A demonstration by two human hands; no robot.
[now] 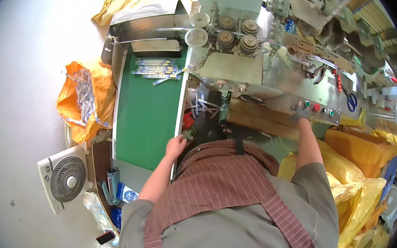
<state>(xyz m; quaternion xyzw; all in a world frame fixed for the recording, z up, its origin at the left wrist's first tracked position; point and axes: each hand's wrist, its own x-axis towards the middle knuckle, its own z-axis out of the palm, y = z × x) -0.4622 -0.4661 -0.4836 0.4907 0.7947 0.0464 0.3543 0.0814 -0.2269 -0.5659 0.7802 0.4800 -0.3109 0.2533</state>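
Seen from above, a person in a striped brown apron (223, 179) stands at a packing machine (269, 63). The left hand (176, 147) rests at the near edge of a green conveyor belt (147, 117), fingers curled; whether it holds anything cannot be told. The right hand (300, 112), in a grey glove, touches a control panel (320, 108) beside green and red buttons. A cluster of thin wrapped sticks (156, 69) lies at the belt's far end. An orange bag (84, 99) sits left of the belt, a small white fan (64, 177) below it, and yellow bags (355, 185) at the right.
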